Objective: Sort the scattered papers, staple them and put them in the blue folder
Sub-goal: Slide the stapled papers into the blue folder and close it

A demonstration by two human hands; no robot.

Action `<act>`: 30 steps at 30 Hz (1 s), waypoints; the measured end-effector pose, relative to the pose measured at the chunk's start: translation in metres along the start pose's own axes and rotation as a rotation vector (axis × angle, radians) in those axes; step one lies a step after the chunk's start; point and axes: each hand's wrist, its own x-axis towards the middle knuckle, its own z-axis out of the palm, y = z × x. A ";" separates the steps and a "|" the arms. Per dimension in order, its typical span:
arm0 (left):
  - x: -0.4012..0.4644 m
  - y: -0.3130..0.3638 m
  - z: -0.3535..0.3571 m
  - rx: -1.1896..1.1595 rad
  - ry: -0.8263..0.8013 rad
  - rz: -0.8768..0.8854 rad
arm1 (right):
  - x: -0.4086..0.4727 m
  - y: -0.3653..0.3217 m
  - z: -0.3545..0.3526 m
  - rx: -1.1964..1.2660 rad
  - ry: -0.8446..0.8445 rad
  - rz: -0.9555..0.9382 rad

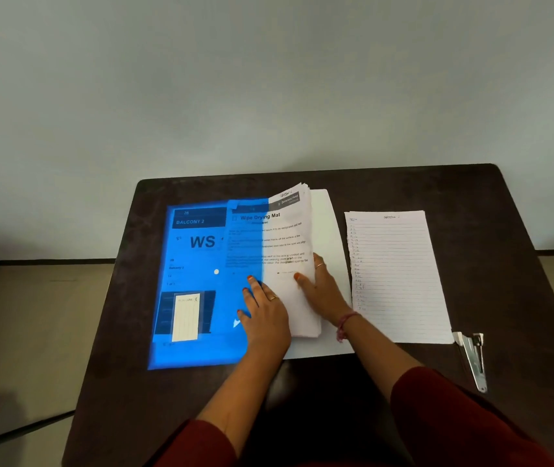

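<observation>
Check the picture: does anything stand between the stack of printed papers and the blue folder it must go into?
Nothing visible does. The paper stack is already partly under the translucent cover of the blue folder, with the left hand and right hand on it.

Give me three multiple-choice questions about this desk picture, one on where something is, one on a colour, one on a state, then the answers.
1. Where does the silver metal stapler lie?
A. on the translucent blue plastic folder
B. at the dark table's right edge, by the lined handwritten sheet
C. in the left hand

2. What colour are the sleeves?
A. dark red
B. green
C. white

3. How does the stack of printed white papers stand?
A. wholly outside the folder
B. partly under the folder's cover
C. rolled up

Answers: B, it lies beside the lined sheet's near right corner; A, both forearms wear dark red; B, the stack's left part shows blue through the cover while the right hand holds its right edge.
</observation>
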 end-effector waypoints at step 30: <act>0.004 -0.016 0.002 -0.284 0.024 0.120 | -0.020 -0.001 0.061 0.042 0.178 0.039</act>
